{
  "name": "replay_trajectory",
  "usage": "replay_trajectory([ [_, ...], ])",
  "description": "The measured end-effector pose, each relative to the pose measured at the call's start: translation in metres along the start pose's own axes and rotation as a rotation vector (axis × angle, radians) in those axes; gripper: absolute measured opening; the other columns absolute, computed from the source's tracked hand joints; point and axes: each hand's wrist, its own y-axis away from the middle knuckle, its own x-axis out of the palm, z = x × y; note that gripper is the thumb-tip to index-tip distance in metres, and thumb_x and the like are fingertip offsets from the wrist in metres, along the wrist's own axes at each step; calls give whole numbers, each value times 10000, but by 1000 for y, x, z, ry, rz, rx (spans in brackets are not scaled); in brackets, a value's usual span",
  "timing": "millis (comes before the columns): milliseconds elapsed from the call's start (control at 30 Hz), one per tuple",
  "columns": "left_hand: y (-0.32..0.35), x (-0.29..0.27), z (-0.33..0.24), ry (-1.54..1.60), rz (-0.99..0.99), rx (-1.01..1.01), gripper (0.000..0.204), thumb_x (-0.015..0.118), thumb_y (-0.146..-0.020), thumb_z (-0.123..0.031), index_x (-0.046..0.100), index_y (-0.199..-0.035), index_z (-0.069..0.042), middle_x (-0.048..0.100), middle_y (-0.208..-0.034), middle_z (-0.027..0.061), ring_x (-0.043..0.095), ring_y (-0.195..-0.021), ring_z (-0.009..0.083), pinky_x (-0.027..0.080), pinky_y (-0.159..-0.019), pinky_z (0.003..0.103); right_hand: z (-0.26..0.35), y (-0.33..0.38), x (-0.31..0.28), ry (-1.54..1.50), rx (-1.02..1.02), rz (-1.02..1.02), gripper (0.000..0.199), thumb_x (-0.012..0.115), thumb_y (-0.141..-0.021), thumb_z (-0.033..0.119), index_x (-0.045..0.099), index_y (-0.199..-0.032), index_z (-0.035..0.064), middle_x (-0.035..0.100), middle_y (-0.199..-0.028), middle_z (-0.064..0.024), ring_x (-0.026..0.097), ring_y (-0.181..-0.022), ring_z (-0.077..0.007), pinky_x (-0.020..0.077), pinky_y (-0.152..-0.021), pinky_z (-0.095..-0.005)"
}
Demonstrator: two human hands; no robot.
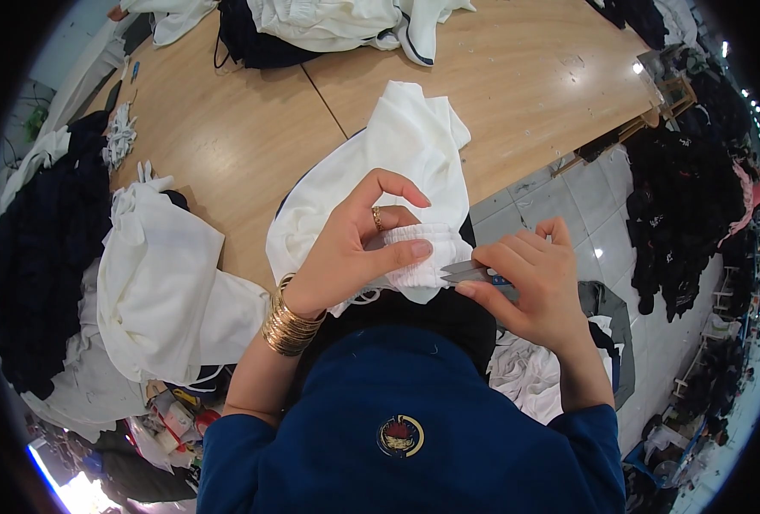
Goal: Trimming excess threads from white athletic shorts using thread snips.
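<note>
A white garment (410, 158) with a dark blue line along its side lies on the table edge, its gathered elastic band (418, 248) drawn toward me. My left hand (354, 240), with a ring and gold bangles, grips this band between thumb and curled fingers. In my right hand (525, 278) is a pair of thread snips (465, 271), mostly covered by my fingers. The pointed metal blades reach left and meet the band's right edge; whether a thread lies between them is too small to tell.
More white and navy garments (311, 34) are piled at the table's (217, 111) far side. To my left hang white garments (157, 291) and dark clothing (46, 257). White cloth (530, 377) fills a grey container at lower right. Black garments (684, 206) are heaped beyond the tiled floor (560, 214).
</note>
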Motion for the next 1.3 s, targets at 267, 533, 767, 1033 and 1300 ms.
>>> replay_trajectory([
  [267,-2,0,0,22,8,2,379,669,-782,-55,429,-1073,-87,627,-899,78,572,-779,68,445,-649,186,-1,1,1,121,-37,-62,228,686,-736,319,559,-735,129,443,-575,27,443,-532,-145,291,-608,-321],
  [533,-1,1,-2,-8,-23,7,366,669,-776,-52,438,-1059,-81,619,-838,61,568,-742,64,436,-621,184,-2,1,2,66,-13,-66,212,695,-729,302,571,-741,130,480,-592,33,454,-533,-140,289,-607,-321],
  [767,-1,4,-5,-132,-25,48,343,662,-781,-70,444,-1046,-75,583,-729,16,518,-645,36,386,-560,172,-4,1,0,60,6,-13,202,693,-731,290,579,-744,124,511,-609,30,476,-548,-140,292,-615,-318],
  [1033,0,5,-7,-250,-38,67,325,670,-770,-81,465,-1023,-86,520,-656,-22,446,-584,23,324,-518,176,3,-2,0,21,-6,-21,228,686,-739,316,571,-752,120,481,-591,20,474,-546,-150,299,-623,-325],
  [1300,-1,7,-7,-296,-22,82,324,666,-763,-76,468,-1019,-88,478,-619,-29,412,-565,32,310,-520,188,6,-5,-1,46,-42,48,249,664,-759,337,554,-742,114,470,-582,7,478,-543,-158,314,-632,-330],
])
